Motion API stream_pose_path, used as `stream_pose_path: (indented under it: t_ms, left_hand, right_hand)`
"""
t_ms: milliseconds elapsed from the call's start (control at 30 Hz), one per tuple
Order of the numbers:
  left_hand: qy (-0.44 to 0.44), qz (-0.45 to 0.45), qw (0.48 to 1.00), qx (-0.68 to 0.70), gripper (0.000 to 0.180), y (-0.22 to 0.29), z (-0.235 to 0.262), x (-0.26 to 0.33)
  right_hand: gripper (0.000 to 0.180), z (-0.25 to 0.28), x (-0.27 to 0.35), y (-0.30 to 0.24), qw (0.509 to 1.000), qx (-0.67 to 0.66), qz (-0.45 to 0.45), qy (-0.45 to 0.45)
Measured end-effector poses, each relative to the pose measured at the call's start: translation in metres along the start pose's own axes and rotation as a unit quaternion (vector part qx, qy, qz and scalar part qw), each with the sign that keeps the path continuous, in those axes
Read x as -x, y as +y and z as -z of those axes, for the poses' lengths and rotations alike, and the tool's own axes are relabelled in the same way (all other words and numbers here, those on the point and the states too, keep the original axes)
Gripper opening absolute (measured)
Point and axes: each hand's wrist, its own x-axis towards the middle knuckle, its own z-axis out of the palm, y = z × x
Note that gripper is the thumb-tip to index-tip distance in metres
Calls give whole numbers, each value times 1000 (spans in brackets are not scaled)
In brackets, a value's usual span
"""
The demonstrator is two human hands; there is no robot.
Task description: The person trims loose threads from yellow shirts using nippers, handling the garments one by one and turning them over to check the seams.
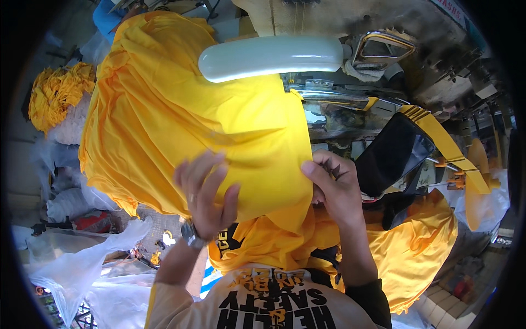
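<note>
Head view, cloth: a big sheet of yellow fabric (181,109) lies draped over the sewing station, bunched at the far left, smooth and taut under the hands; more of the same yellow spills down into the lap below
Head view, left hand: the left hand (207,189) lies flat on the cloth, fingers spread and open, palm pressing down near the lower edge; it pins rather than grasps
Head view, right hand: the right hand (335,189) is curled closed on the cloth's right-hand corner, thumb on top, fingers tucked under the fold; a pinch on the fabric edge
Head view, machine: a white lamp tube (271,56) crosses just above the cloth; the sewing machine bed (339,118) sits to the right of it, metal and shiny, with a dark phone (393,153) propped just beside the right hand
Head view, surroundings: a heap of yellow pieces (55,96) well apart at far left; clear plastic bags (71,268) low on the left
Handling, my read: light, limp knit; no stiffness, so it sags and slides off any edge; likely to wrinkle or creep under a flat palm
Where to hold, my read: pinch at hem or corner as the right hand does; flat palm to steady the span
</note>
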Motion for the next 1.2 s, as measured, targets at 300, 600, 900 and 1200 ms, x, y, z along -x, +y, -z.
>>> stream_pose_path:
  t_ms: [300, 600, 900, 1200]
  left_hand:
    - [33, 181, 977, -103, 10, -21, 41, 72]
    - [-26, 93, 988, -119, 17, -48, 58, -13]
    - [51, 193, 967, -156, 28, -30, 32, 114]
    - [128, 16, 968, -215, 27, -77, 86, -44]
  right_hand:
    - [19, -2, -8, 4, 999, -52, 0, 0]
    - [10, -6, -18, 9, 995, -84, 50, 15]
    - [12, -5, -15, 10, 997, -19, 51, 48]
    - [10, -10, -17, 7, 997, -54, 59, 18]
